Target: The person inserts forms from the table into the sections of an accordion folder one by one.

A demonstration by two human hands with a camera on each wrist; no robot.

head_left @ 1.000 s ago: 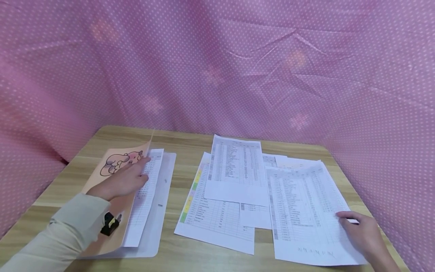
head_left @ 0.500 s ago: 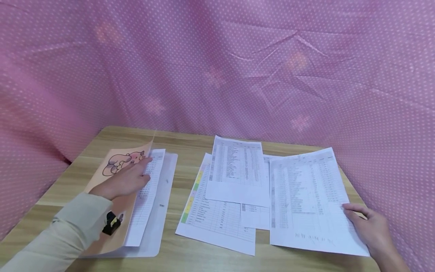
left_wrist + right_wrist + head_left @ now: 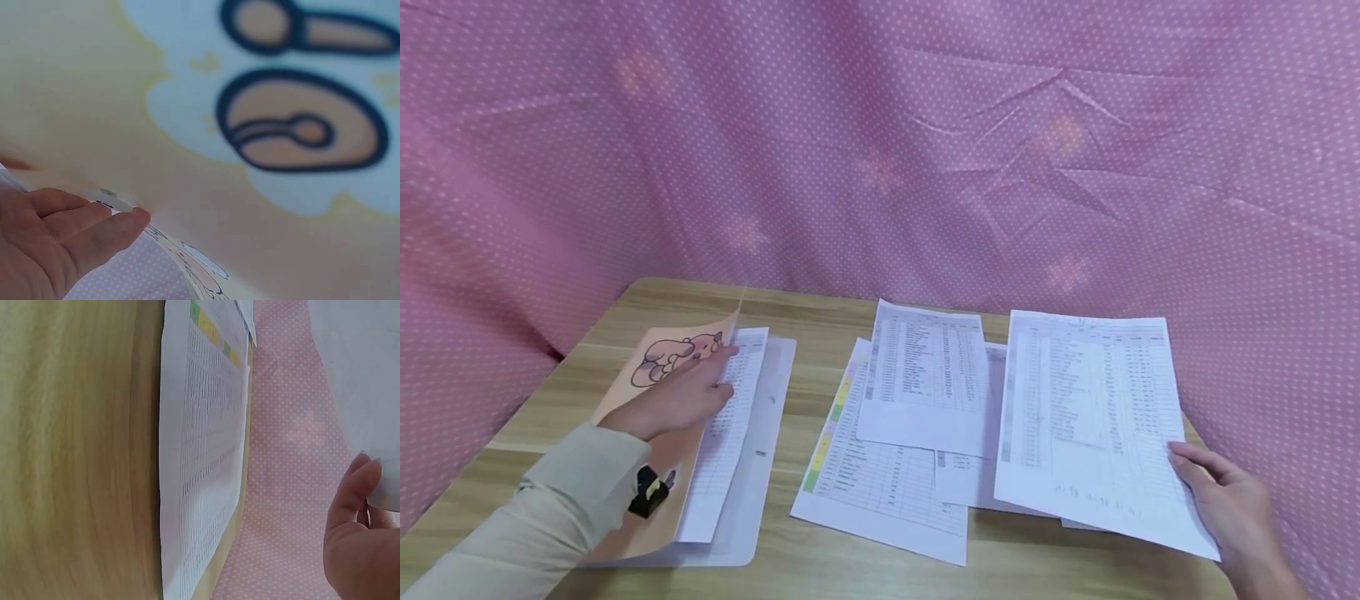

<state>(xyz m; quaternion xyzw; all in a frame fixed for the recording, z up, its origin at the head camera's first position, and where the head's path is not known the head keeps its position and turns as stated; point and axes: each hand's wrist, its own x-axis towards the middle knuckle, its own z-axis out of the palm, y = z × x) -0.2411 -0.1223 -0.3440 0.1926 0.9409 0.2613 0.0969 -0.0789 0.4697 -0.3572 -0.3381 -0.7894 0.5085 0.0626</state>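
Note:
In the head view, my left hand (image 3: 681, 396) holds the free edge of a folder's peach cover (image 3: 651, 446), which bears a cartoon drawing and stands partly raised. Printed sheets (image 3: 718, 467) show inside the folder. The left wrist view has the fingertips (image 3: 140, 217) right at the edge of the cover (image 3: 187, 181). At the right, my right hand (image 3: 1232, 500) pinches the side edge of a printed sheet (image 3: 1090, 400), lifted above the table. Its plain back appears in the right wrist view, thumb and fingers of the right hand (image 3: 359, 525) at its corner.
Several printed sheets overlap mid-table, among them an upper sheet (image 3: 925, 375) and one with a coloured margin (image 3: 887, 500). Other pages lie partly under the lifted sheet. The wooden table (image 3: 820, 308) backs onto a pink dotted curtain (image 3: 880, 150).
The right hand has raised its sheet and turned it more upright, and has shifted slightly right and up. My left hand stays at the folder cover.

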